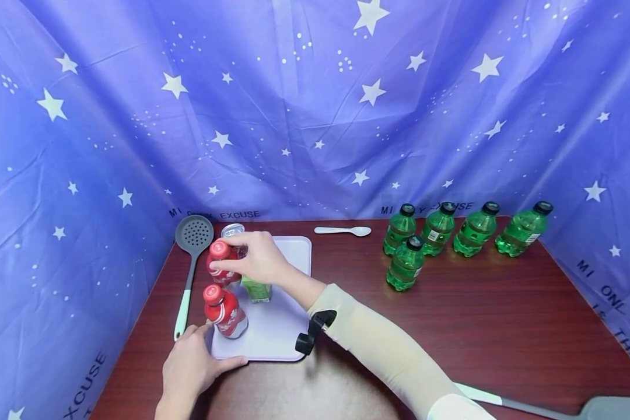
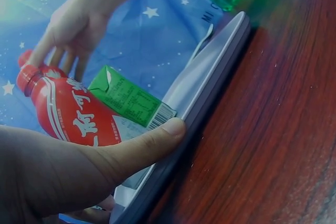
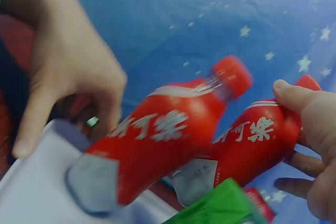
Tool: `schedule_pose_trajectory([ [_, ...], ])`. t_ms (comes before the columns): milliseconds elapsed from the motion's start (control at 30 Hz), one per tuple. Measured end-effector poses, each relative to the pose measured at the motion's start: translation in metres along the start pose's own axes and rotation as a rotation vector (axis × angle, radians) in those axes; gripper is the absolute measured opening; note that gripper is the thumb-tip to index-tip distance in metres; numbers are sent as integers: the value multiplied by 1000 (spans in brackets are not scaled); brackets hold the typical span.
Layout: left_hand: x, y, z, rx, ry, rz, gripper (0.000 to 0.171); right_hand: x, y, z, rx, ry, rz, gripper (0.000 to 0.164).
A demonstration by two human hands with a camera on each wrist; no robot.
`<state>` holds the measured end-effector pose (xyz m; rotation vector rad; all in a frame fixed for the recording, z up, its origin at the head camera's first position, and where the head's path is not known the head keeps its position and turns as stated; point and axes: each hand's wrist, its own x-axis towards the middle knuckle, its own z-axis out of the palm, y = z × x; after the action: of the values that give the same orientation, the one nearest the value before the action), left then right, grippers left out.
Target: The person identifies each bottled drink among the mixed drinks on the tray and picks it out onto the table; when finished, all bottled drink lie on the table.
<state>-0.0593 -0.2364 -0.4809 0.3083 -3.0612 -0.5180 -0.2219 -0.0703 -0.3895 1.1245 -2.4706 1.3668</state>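
My right hand [image 1: 259,256] has its thumb and fingers around the upper part of the farther red cola bottle [image 1: 217,265], which stands at the tray's left side. A second red cola bottle [image 1: 226,315] stands upright nearer me on the pale lilac tray [image 1: 289,338]. My left hand [image 1: 191,359] holds the tray's near left corner, its thumb along the front rim; the other fingers are partly hidden at the left side. A green drink carton [image 2: 128,95] stands on the tray, partly behind my right hand in the head view. Beyond that hand shows a can's silver top [image 1: 233,230].
Several green bottles [image 1: 405,265] with black caps stand at the back right. A white spoon [image 1: 343,231] lies near the back edge. Left of the tray lies a grey skimmer [image 1: 193,236] with a mint handle; another grey utensil [image 1: 614,407] lies front right. Starry blue cloth [image 1: 304,116] surrounds the table.
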Motion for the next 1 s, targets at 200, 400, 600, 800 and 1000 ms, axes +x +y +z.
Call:
schedule_pose_trajectory([
  [200, -1, 0, -2, 4, -5, -1, 121, 1, -15, -19, 113, 88, 31, 44],
  [400, -1, 1, -3, 2, -17, -12, 122, -5, -31, -41, 102, 188, 51, 47],
  [600, -1, 1, -2, 2, -16, -14, 122, -12, -40, -66, 99, 252, 40, 45],
  [800, -1, 0, -1, 0, -11, -15, 123, -22, -42, -95, 49, 268, 64, 44],
  [1000, -2, 0, -1, -5, -3, -12, 122, -37, -38, -123, -6, 294, 78, 43],
])
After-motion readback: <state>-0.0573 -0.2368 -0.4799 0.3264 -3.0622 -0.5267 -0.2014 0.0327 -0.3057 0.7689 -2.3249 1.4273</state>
